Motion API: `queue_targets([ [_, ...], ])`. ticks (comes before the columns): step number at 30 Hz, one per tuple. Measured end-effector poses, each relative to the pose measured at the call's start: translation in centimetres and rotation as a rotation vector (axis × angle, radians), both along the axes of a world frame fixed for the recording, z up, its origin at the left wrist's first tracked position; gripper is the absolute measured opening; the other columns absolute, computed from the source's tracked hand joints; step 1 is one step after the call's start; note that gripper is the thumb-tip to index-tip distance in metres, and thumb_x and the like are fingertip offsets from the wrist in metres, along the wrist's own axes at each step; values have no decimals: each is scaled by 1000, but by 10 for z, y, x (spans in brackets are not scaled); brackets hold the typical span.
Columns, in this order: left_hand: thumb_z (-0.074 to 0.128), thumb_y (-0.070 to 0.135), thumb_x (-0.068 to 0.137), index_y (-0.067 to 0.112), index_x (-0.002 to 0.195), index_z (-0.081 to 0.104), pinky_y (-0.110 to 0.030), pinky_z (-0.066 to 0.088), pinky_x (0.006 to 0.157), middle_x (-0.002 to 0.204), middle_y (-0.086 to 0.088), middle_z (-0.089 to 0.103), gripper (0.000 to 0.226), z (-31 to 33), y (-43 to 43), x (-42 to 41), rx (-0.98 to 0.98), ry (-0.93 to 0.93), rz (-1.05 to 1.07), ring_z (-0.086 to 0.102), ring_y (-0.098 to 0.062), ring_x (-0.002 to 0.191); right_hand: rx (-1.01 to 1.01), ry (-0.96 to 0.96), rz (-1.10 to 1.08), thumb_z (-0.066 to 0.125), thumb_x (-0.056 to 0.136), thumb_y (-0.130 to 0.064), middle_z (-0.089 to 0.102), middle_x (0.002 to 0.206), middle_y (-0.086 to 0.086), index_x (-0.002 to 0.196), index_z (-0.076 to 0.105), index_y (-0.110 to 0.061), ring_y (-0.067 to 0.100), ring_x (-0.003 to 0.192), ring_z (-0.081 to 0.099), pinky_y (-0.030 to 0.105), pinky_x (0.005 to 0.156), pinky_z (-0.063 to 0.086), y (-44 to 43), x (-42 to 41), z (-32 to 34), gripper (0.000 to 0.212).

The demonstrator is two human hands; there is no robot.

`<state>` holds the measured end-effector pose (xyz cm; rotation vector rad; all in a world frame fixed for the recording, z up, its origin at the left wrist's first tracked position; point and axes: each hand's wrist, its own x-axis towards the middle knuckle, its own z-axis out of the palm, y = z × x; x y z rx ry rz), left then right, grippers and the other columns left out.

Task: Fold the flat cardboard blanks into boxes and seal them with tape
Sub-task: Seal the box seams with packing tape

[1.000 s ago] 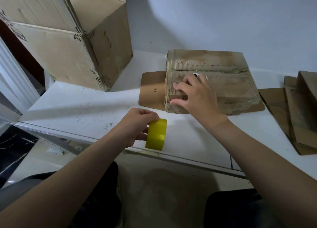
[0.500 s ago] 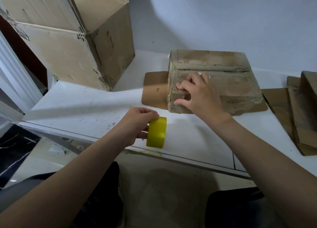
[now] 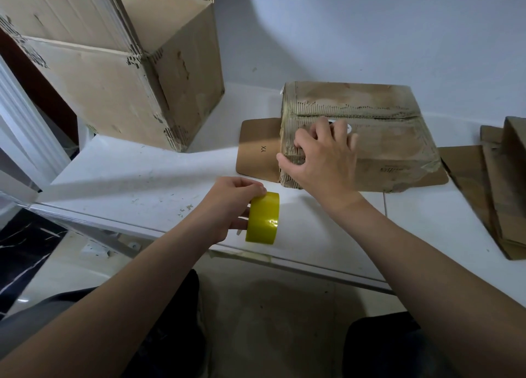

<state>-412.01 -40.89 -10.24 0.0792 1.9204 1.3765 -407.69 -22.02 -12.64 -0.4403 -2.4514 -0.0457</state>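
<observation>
Gripping the tape (image 3: 262, 218), the left hand (image 3: 230, 207) is curling its fingers over the top rim of the yellow roll, with the thumb sitting lower on the same side. The roll is standing on edge, its broad band facing the camera, above the near edge of the table (image 3: 128, 178); whether it is touching the tabletop cannot be told.

The right hand (image 3: 321, 161) is holding the left end of the box (image 3: 384, 138): its fingers are bending down onto the top face, and the thumb is pressing against the near left corner. The fingertips are partly covering a white sticker (image 3: 348, 127) on the top.

The box is lying low and worn, with ragged corrugated edges, well back on the table and close to the wall (image 3: 370, 36). It is sitting on a flat blank (image 3: 257, 150), whose rounded flap, marked YX, is sticking out to the left; another corner of it is showing at the right.

A stack (image 3: 501, 189) of more cardboard is lying at the right edge of the table, apart from the box. A carton (image 3: 128, 73), open at the top, is standing at the far left.
</observation>
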Motion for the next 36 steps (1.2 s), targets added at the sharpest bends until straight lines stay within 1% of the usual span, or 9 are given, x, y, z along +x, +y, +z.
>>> queue_targets([
  [4,65,20,96,14,109,69,-30,55,55,99,-8,65,15,2,2,1,19,6,1,67,-23,74,25,-10,-28,63,69,-49,55,92,1,80,52,-20,30,92,47,40,73,27,-10,-7,0,33],
  [9,68,21,94,17,109,69,-36,60,60,108,-11,65,15,8,9,1,29,50,-3,68,-28,83,-18,-122,122,80,65,-58,56,104,2,90,57,-16,29,99,46,41,78,34,4,2,3,54],
  [12,68,20,94,18,107,68,-40,62,65,108,-11,64,13,11,16,4,45,89,-22,66,-30,86,-204,-71,298,69,86,-52,57,123,-1,97,69,-19,24,107,41,36,89,37,19,20,17,35],
  [14,68,19,94,18,107,68,-39,61,62,109,-10,63,13,12,22,8,56,110,-41,65,-31,87,-182,15,219,60,95,-35,52,139,-4,109,71,-26,24,112,38,33,94,37,36,29,24,20],
  [16,68,18,95,19,106,68,-36,59,60,108,-9,63,11,14,27,13,68,122,-57,64,-29,86,-229,-26,92,56,97,-32,50,147,-7,125,67,-34,27,116,35,34,98,35,57,34,26,30],
  [22,69,17,94,22,101,68,-36,59,58,108,-8,63,8,19,50,31,69,155,-132,65,-27,87,-282,-22,105,72,88,-33,71,102,-16,105,76,-30,17,100,40,25,76,30,80,55,34,18],
  [28,70,19,93,24,96,69,-47,62,71,109,-2,61,6,19,81,50,54,212,-189,64,-29,94,-299,-24,105,76,86,-36,71,94,-16,93,75,-27,7,93,44,24,78,32,112,109,43,12],
  [33,69,19,93,24,96,69,-52,60,80,110,-2,64,6,15,118,75,71,218,-258,62,-26,90,-341,-70,-38,73,85,-38,64,85,-19,88,72,-32,16,87,50,23,66,36,142,166,48,7],
  [36,70,23,92,26,99,70,-52,60,78,115,-4,65,8,9,137,89,46,244,-304,65,-30,98,-492,-132,-21,77,83,-38,64,78,-18,76,69,-28,1,76,54,25,62,39,156,197,46,15],
])
